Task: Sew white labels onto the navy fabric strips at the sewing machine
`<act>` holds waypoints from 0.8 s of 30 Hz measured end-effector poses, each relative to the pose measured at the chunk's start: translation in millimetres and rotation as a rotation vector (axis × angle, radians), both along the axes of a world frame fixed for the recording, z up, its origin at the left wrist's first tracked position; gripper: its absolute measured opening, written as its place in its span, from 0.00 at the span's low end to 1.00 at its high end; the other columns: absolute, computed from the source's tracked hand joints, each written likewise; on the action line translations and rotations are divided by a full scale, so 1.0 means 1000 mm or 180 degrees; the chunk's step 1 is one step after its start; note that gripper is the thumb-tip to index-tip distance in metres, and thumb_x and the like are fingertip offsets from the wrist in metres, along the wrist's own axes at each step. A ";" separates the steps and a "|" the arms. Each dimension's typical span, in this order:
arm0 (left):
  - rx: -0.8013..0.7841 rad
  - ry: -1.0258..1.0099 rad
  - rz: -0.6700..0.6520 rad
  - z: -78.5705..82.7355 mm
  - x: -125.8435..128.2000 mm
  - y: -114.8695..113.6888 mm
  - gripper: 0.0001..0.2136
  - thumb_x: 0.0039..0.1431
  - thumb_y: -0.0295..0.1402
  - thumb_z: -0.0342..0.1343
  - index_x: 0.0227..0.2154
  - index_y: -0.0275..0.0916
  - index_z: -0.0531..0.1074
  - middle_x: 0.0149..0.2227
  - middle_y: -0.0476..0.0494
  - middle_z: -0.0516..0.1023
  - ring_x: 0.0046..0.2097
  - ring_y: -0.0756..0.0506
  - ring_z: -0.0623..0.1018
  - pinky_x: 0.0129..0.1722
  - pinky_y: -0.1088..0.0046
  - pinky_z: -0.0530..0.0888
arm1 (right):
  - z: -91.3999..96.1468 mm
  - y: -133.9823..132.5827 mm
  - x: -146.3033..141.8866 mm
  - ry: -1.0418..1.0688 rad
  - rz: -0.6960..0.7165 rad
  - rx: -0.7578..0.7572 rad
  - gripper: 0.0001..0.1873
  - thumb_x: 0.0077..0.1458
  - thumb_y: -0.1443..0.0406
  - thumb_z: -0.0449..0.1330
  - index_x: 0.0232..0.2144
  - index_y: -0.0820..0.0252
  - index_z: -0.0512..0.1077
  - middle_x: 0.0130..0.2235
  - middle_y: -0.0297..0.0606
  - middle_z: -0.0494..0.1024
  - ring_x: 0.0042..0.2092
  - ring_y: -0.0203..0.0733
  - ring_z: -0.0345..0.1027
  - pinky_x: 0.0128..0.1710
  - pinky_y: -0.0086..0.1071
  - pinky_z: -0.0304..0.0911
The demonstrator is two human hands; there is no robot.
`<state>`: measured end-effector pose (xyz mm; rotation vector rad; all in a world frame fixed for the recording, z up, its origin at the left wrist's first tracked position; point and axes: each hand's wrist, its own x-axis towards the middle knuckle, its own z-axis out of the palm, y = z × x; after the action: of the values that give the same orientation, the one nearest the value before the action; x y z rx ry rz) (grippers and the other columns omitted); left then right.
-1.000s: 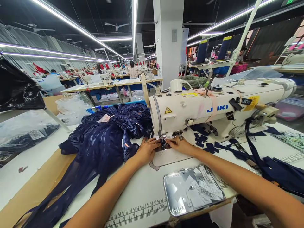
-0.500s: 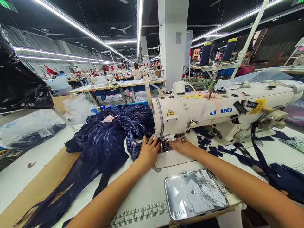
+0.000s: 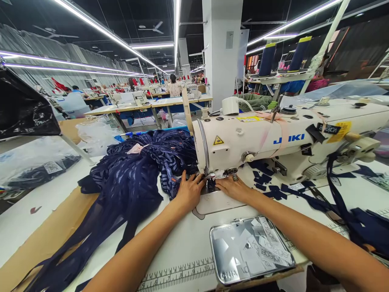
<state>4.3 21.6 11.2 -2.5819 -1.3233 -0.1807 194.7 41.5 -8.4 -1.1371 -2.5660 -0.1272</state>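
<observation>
A white Juki sewing machine (image 3: 273, 142) stands on the white table (image 3: 188, 243). My left hand (image 3: 190, 191) lies flat with fingers stretched toward the presser foot (image 3: 210, 181), touching the edge of a dark navy patterned garment (image 3: 136, 174) heaped to the left. On the other side of the foot, my right hand (image 3: 234, 187) rests flat on the needle plate, fingers extended and pressing a small dark piece under the needle. Neither hand grips anything that I can see.
A metal tray (image 3: 225, 269) of white printed labels sits at the table's near edge. Navy fabric scraps and straps (image 3: 334, 194) trail under the machine's right side. Clear plastic bags (image 3: 36, 162) lie far left. Thread cones (image 3: 267, 59) stand behind; other workers sit at distant tables.
My left hand slid a little left and forward onto the navy fabric beside the presser foot. The view shifted slightly; my right hand stays at the needle plate.
</observation>
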 end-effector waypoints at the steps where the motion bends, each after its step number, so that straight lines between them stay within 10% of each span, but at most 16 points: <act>1: -0.0008 -0.0004 -0.0009 0.000 0.000 0.000 0.21 0.50 0.18 0.46 0.47 0.37 0.67 0.50 0.35 0.69 0.50 0.35 0.68 0.53 0.40 0.52 | 0.001 -0.001 -0.001 -0.0024 -0.0047 -0.0012 0.10 0.55 0.69 0.51 0.34 0.61 0.72 0.31 0.38 0.77 0.32 0.42 0.69 0.34 0.33 0.62; 24: -0.0043 -0.0175 0.0021 -0.005 0.002 0.010 0.23 0.49 0.18 0.43 0.47 0.39 0.67 0.47 0.38 0.71 0.49 0.37 0.68 0.53 0.41 0.52 | 0.005 -0.011 -0.012 -0.0294 -0.0761 -0.0248 0.17 0.60 0.64 0.45 0.42 0.60 0.72 0.39 0.42 0.76 0.42 0.45 0.67 0.43 0.34 0.60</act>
<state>6.1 31.3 6.6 -2.6011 -1.3564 -0.2441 182.4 30.3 -3.0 -1.4984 -2.5236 -0.1400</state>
